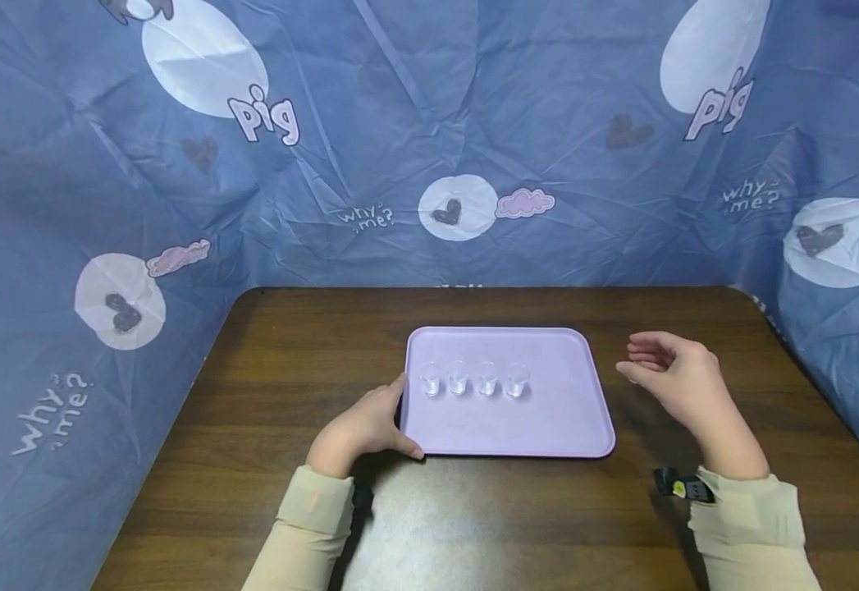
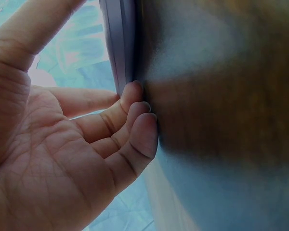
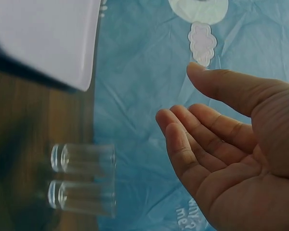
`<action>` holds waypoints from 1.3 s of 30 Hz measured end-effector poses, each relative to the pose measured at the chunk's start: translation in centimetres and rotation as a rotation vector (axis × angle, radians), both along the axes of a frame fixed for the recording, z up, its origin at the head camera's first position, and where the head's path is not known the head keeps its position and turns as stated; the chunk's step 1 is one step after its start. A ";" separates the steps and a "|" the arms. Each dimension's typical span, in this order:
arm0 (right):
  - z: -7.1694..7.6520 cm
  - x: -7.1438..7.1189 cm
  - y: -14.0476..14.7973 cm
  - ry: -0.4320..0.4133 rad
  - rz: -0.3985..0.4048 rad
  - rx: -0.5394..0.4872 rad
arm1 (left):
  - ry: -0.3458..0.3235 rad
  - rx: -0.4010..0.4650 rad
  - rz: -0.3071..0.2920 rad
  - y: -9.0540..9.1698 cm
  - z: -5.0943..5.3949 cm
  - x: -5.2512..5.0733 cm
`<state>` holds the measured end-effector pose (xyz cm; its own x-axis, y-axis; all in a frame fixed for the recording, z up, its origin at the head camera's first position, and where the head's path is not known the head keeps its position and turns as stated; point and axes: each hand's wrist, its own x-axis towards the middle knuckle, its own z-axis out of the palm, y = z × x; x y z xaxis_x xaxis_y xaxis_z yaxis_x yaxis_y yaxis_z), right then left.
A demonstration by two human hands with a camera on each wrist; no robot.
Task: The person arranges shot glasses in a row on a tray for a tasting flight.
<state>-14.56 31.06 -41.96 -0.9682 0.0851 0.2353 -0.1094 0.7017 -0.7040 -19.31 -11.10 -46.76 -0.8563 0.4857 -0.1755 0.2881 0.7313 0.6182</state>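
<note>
Four glasses [image 1: 486,382] | on lilac tray [image 1: 558,419] | left hand [image 1: 365,423] touching left edge

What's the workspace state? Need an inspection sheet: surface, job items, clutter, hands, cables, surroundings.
Surface: brown wood-grain table, glare near the front.
Job items: lilac tray flat on the table; four small clear glasses upright in a row on it, left of its right end. Two more clear glasses off the tray, visible in the right wrist view.
Clutter: nothing seen.
Hands: left hand holds the tray at its near left corner; right hand right of the tray, fingers loosely curved, holding nothing.
Cables: nothing seen.
Surroundings: creased blue printed sheet behind and at both sides.
</note>
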 end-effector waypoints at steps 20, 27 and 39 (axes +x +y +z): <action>-1.1 1.2 3.0 0.046 -0.042 -0.038 | -0.014 0.006 0.010 0.0 0.2 0.2; -1.5 1.2 4.2 0.043 -0.076 -0.044 | -0.013 -0.003 0.008 0.0 -0.1 0.0; -2.4 1.2 5.9 0.020 -0.146 -0.023 | -0.012 -0.007 0.006 0.1 0.0 0.0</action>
